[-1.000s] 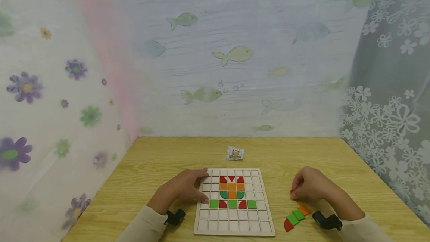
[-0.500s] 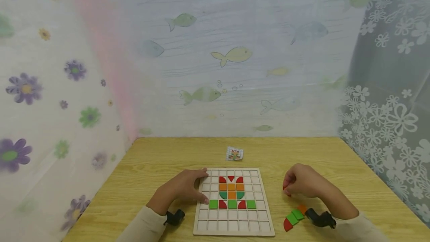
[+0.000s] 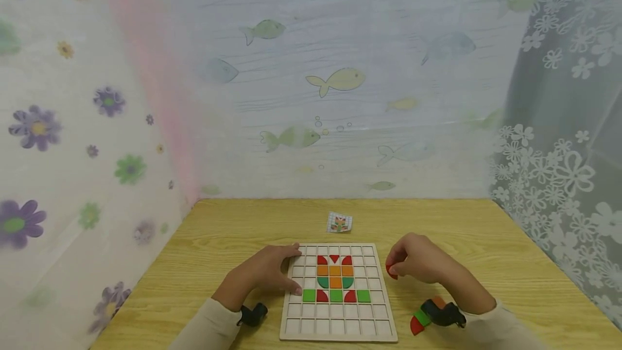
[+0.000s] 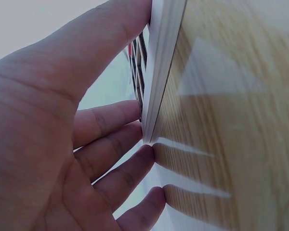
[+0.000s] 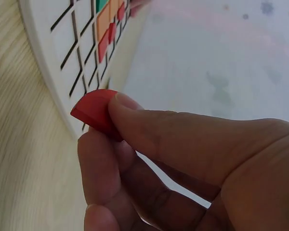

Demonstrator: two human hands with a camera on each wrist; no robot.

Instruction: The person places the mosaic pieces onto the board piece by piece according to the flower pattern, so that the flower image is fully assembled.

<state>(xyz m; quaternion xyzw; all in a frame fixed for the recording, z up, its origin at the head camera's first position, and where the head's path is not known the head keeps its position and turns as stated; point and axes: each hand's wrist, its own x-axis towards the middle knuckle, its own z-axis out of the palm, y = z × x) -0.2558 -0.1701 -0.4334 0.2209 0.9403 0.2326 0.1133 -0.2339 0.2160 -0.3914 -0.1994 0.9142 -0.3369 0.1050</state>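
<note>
My right hand pinches a red quarter-circle tile between thumb and fingertips, just off the board's right edge. My left hand rests on the left side of a pale wooden grid board. Its thumb lies on the rim, and the other fingers reach along the edge and touch the tabletop in the left wrist view. Set in the board's cells is a flower-like pattern: red pieces on top, orange squares, teal rounded pieces, and a lower row of green squares alternating with red pieces.
Loose tiles lie right of the board: a red one, a green one and an orange one, partly covered by the right wrist camera. Behind the board is a small printed pattern card. Patterned curtains surround the table.
My right hand has moved left, carrying the red tile from above the loose tiles to beside the board. The left hand and the pattern on the board stay as they were.
</note>
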